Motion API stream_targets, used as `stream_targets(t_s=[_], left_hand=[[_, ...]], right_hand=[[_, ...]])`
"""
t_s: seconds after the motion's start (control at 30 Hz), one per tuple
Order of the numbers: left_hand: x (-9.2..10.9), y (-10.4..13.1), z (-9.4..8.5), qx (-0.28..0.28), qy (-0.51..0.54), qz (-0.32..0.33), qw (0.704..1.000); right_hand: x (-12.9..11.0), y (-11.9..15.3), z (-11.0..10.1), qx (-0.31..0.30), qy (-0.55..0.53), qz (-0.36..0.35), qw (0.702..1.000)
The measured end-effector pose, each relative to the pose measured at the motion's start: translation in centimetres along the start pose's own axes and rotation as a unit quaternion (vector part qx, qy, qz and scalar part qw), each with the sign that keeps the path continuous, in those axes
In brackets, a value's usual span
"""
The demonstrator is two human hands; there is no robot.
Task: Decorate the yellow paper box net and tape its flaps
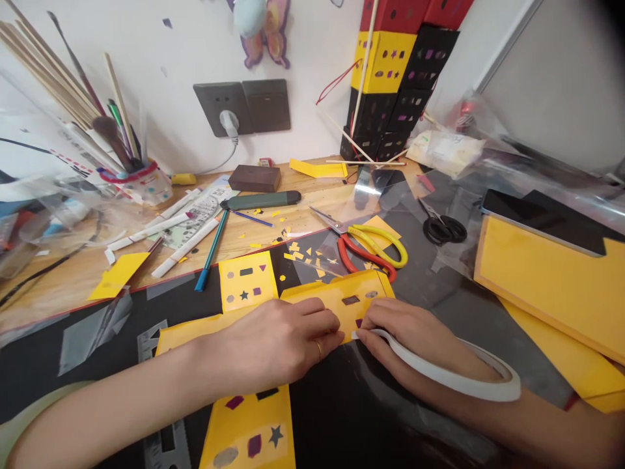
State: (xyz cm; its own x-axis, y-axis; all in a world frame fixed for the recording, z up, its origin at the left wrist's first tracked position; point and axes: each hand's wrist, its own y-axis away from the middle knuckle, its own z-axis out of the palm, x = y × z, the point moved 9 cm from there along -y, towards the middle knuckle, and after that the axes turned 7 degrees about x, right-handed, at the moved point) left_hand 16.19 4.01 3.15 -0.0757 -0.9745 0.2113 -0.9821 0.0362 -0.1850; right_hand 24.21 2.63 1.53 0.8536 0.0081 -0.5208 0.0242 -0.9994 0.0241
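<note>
A yellow paper cutout [336, 290] with square panels, spread in a cross shape, lies on the black sheet; purple and dark shapes and stars mark its panels. My left hand [295, 332], closed with a ring on one finger, pinches the near edge of its right panel. At that panel's lower right edge, my right hand [415, 335] is closed on the free end of white double-sided tape [493, 389]. The tape roll hangs as a loop around my right hand and wrist. My left forearm covers the cutout's middle.
Yellow-and-red-handled scissors [374, 247] lie just beyond the cutout among paper scraps. Black scissors [443, 228] and a phone [541, 221] on yellow sheets are to the right. Patterned boxes [385, 62] stand stacked behind. A clear ruler [178, 436] and brush cup [141, 185] are left.
</note>
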Motion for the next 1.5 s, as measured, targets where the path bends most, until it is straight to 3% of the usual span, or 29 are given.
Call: stream_targets(t_s=[0.23, 0.6, 0.8, 1.13, 1.2, 1.37, 1.5], left_hand=[[0.1, -0.3, 0.3, -0.028, -0.009, -0.007, 1.0], [0.6, -1.2, 0.4, -0.02, -0.069, 0.013, 0.997], [1.4, -1.5, 0.8, -0.053, -0.066, 0.046, 0.995], [2.0, -1.7, 1.1, -0.085, -0.069, 0.065, 0.992], [2.2, -1.8, 1.0, -0.091, -0.071, 0.062, 0.991], [2.1, -1.8, 1.0, -0.088, -0.079, 0.059, 0.991], [1.6, -1.4, 1.3, -0.054, -0.07, 0.038, 0.995]], right_hand=[[-0.2, 0.1, 0.1, -0.006, 0.04, 0.004, 0.999], [-0.3, -0.2, 0.3, -0.003, 0.05, -0.003, 0.999], [-0.1, -0.7, 0.1, -0.085, 0.093, 0.005, 0.992], [-0.1, -0.4, -0.5, -0.129, 0.073, 0.045, 0.988], [0.0, -0.3, -0.9, -0.114, 0.087, 0.049, 0.988], [1.7, 0.2, -3.6, -0.002, 0.056, 0.109, 0.992], [2.6, 0.4, -4.3, 0.014, 0.002, 0.117, 0.993]])
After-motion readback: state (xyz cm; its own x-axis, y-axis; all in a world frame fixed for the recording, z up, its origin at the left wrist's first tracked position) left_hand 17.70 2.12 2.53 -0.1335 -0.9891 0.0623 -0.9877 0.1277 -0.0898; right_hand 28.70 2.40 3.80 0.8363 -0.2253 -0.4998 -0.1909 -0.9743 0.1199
